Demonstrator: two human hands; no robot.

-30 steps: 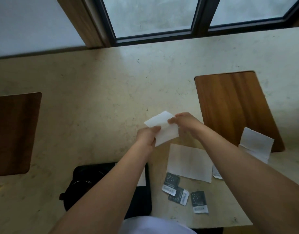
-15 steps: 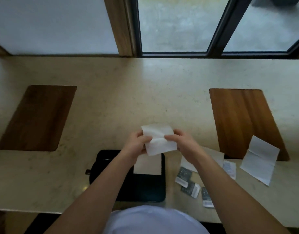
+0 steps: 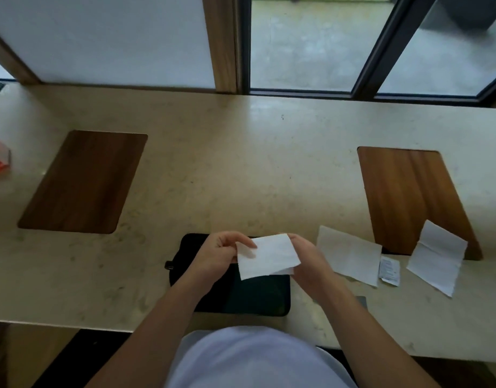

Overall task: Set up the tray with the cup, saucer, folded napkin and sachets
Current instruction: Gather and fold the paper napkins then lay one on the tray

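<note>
Both hands have dropped nearer the table's (image 3: 241, 163) front edge: left hand (image 3: 216, 254) and right hand (image 3: 307, 261) pinch one napkin (image 3: 266, 256) over the black tray (image 3: 258, 295); two napkins (image 3: 349, 257) and one sachet (image 3: 389, 270) lie rightward.

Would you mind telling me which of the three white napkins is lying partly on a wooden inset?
The rightmost napkin: its far edge overlaps the right wooden inset; the others don't.

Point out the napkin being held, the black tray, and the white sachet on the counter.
napkin (image 3: 266, 256), head view, centre of sheet.
black tray (image 3: 255, 298), head view, bare floor.
white sachet (image 3: 389, 270), head view, middle.
</note>
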